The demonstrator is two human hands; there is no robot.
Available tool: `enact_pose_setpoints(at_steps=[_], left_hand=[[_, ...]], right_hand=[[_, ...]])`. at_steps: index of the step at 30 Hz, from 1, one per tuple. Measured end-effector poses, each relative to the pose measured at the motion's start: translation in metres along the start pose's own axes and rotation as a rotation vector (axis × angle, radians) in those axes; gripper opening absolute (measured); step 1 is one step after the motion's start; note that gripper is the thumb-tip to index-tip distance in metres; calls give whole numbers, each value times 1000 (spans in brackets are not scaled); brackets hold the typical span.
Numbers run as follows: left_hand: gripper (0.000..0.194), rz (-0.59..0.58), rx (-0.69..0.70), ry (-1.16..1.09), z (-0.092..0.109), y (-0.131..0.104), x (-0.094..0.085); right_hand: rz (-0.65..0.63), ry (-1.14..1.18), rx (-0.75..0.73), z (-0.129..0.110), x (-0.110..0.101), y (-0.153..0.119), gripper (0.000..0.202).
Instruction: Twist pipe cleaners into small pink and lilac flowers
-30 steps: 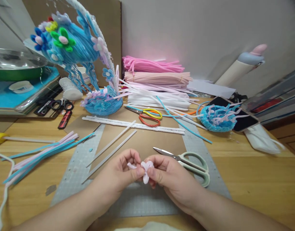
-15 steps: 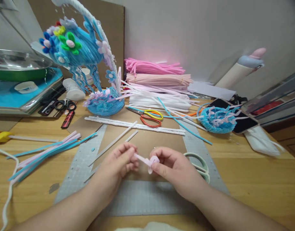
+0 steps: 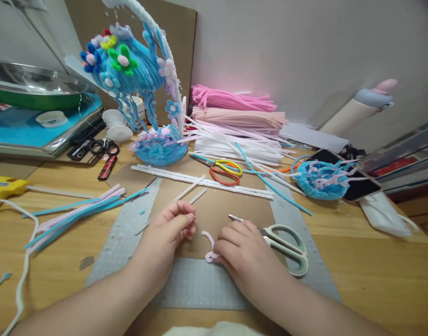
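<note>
Left hand [image 3: 172, 228]: curled closed, thumb against forefinger | right hand [image 3: 244, 249]: knuckles up, gripping pink stem [image 3: 210, 257]

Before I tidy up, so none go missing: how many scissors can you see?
3: green-handled scissors beside the right hand, red-and-yellow scissors before the white bundle, black scissors near the white spool.

A cardboard sheet [image 3: 214, 205] lies on a cutting mat [image 3: 200, 284] before you on the worktop [image 3: 340, 261], your hands above both. The large-handled scissors [image 3: 287, 242] sit just to the right of your right hand [image 3: 249, 252]. Behind the sheet's middle, bundled pipe cleaners [image 3: 238, 119] stand stacked against the wall [image 3: 270, 46], between the jellyfish ornament [image 3: 130, 70] on the left and a phone [image 3: 361, 184] on the right. A glue gun [image 3: 6, 189] rests at far left.
</note>
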State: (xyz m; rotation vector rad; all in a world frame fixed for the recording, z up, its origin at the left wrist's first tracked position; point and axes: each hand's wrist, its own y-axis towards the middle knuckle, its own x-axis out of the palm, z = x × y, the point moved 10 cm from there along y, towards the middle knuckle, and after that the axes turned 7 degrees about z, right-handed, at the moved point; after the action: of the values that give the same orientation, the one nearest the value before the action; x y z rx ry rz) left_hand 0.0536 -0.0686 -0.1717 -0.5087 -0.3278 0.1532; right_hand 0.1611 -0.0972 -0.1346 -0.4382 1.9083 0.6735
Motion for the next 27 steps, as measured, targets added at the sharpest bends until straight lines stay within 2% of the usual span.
enact_pose_setpoints(at_steps=[5,11,16,21,25,27], left_hand=[[10,-5,-2,24,-2,2,0],[12,-18,-33,31,-7,3,2],[11,-39,-39,47,-8,2,3],[11,-102,4,148,-7,1,10],[10,-244,92,371,-10,-8,26],[9,-299,174,494,-12,-14,33]], right_hand=[[-41,20,-22,0,1,5,17],[-196,12,3,1,6,18,18],[-268,100,115,12,8,24,15],[-238,121,145,14,6,19,14],[-146,165,107,7,-2,10,11],[-115,248,158,10,-4,6,7]])
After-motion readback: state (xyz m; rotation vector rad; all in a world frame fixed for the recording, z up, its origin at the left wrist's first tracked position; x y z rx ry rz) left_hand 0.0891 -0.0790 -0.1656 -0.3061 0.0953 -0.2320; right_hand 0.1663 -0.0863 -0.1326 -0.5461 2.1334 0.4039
